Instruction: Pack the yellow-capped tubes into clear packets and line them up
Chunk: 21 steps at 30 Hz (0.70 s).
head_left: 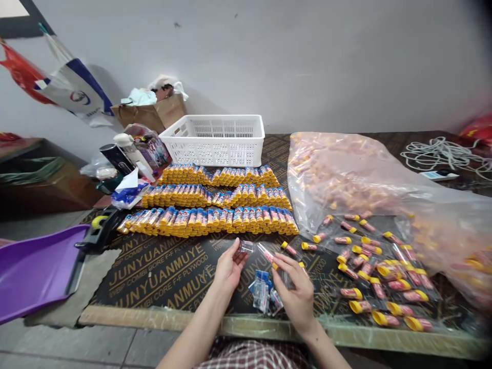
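My left hand [230, 264] pinches a small transparent plastic sleeve [246, 247] between thumb and fingers. Facing it, my right hand [294, 287] grips a small transparent tube [266, 252] with pink contents and a yellow cap, its far end tilted toward the sleeve. Below, between my hands, lies a small pile of blue-and-transparent printed wrappers [261, 292], partly covered by the right hand. Loose yellow-capped tubes [378, 288] are scattered to the right. Beyond my hands, finished-looking tubes with blue tops and yellow ends [215, 220] are stacked in three long rows.
A white plastic basket [215, 148] stands behind the rows. At right lies a large translucent bag [338, 169] of tubes, with a white cable [442, 154] beyond. On the left are a purple dustpan [38, 266], a black tape dispenser [102, 228] and bottles [128, 148]. The wooden table edge [172, 320] runs in front.
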{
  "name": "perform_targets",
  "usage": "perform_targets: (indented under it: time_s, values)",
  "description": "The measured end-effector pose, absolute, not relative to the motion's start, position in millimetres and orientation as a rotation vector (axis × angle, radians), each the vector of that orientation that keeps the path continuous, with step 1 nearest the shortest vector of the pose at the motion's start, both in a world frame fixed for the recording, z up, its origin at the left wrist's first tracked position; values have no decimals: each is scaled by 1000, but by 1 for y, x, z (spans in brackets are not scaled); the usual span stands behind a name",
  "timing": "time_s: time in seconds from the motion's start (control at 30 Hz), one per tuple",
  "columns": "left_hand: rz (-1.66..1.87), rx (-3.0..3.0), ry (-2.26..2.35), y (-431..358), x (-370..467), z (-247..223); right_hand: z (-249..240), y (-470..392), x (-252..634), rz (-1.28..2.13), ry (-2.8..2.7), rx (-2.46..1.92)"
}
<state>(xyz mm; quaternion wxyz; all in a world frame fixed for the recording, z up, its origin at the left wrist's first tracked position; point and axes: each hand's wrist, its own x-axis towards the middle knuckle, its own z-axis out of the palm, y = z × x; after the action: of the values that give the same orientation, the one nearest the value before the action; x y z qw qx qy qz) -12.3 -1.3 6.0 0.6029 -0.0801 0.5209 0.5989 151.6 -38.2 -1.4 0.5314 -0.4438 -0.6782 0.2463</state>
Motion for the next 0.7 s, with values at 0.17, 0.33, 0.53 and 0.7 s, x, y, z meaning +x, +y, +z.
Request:
perform_targets:
  time_s: [0.17, 0.33, 0.53, 0.7]
  values:
    - [1451, -77, 1213, -2, -6, 3, -6, -38, 151, 600, -1753, -974]
    - [1378, 191, 1105, -11, 5, 11, -12, -36, 161, 811, -1757, -999]
    - [1026, 415, 1055, -26, 14, 23, -11, -32, 172, 818, -1771, -1028]
    - [955, 474, 1022, -34, 20, 24, -6, -31, 179, 976, -1834, -875]
